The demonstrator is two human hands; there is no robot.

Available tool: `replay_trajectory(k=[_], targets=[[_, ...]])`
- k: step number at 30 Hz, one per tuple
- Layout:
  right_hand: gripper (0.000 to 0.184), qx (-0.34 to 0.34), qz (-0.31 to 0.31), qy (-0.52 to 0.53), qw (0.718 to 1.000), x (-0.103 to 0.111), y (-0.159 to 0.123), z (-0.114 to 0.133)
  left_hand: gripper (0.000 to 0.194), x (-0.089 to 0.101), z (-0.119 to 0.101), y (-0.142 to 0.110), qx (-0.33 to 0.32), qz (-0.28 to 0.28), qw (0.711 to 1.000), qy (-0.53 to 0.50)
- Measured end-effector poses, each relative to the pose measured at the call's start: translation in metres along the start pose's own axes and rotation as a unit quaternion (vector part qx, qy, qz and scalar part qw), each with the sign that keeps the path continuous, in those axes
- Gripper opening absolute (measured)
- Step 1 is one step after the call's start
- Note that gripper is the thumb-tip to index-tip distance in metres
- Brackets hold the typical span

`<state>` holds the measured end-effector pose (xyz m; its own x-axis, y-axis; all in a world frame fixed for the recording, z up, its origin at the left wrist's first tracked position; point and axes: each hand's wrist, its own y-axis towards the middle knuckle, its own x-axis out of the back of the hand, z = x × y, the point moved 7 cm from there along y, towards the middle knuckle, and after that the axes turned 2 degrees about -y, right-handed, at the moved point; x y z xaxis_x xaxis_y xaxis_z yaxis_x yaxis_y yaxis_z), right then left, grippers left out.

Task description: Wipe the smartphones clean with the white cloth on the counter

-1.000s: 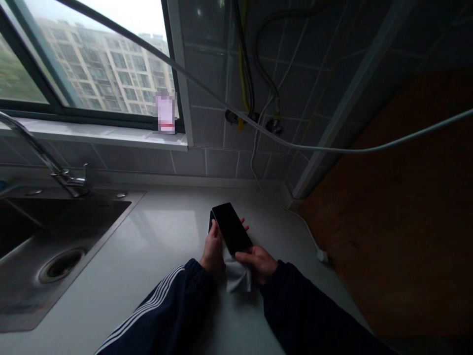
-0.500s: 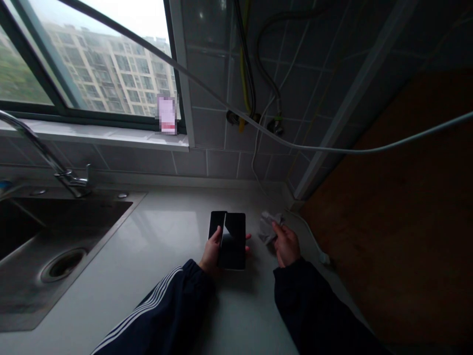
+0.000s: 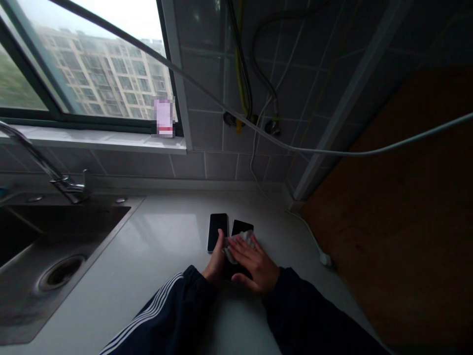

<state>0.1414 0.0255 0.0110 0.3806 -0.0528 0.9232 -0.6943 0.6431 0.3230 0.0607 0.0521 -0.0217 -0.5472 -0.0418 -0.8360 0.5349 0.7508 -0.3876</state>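
A dark-screened phone (image 3: 243, 226) is held over the counter by my left hand (image 3: 215, 262), its thumb along the left edge and the other fingers hidden underneath. On that phone's screen lies a crumpled greyish cloth (image 3: 231, 255). My right hand (image 3: 260, 267) presses the cloth down with fingers stretched over it, covering much of the phone. Just left of it, a second black phone (image 3: 216, 228) rests face up on the white counter (image 3: 158, 261), close to my left thumb.
To the left is a steel sink (image 3: 121, 222) with a chrome faucet (image 3: 70, 187). A white cable runs down the tiled wall to a plug (image 3: 325, 260) on the counter's right. Another white cable (image 3: 321, 152) hangs across the view. A brown panel (image 3: 399, 222) stands at right.
My right hand has moved left with the cloth and laid it on the held phone. That phone has shifted slightly right and down, apart from the phone lying on the counter.
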Motion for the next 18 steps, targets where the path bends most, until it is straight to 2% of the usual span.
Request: replay_trajectory(k=[3,7,9,11,14,16,18], targets=[[0.071,-0.061,-0.021,-0.020,0.998,0.009,0.001,-0.017,0.078,-0.002,0.001,-0.002,-0.014,-0.015,1.000,0.016],[0.072,-0.118,-0.047,-0.033,0.991,0.016,0.001,-0.029,0.074,-0.005,0.007,-0.001,0.010,-0.002,0.998,0.054],[0.073,-0.106,-0.046,-0.022,0.993,0.013,0.002,-0.023,0.071,-0.005,0.004,0.000,-0.013,0.000,0.999,0.042],[0.075,-0.067,-0.035,0.001,0.997,0.009,0.003,-0.011,0.074,-0.003,0.000,0.001,-0.030,0.000,0.999,0.017],[0.072,-0.013,-0.017,0.041,0.999,0.003,0.004,0.002,0.088,-0.002,0.004,0.002,0.005,0.008,1.000,-0.005],[0.067,-0.016,-0.022,0.047,0.999,0.005,0.004,-0.001,0.086,-0.001,0.004,0.003,0.001,0.009,1.000,-0.011],[0.063,-0.058,-0.042,0.035,0.997,0.010,0.004,-0.014,0.077,-0.002,0.002,0.004,-0.030,0.006,0.999,-0.010]])
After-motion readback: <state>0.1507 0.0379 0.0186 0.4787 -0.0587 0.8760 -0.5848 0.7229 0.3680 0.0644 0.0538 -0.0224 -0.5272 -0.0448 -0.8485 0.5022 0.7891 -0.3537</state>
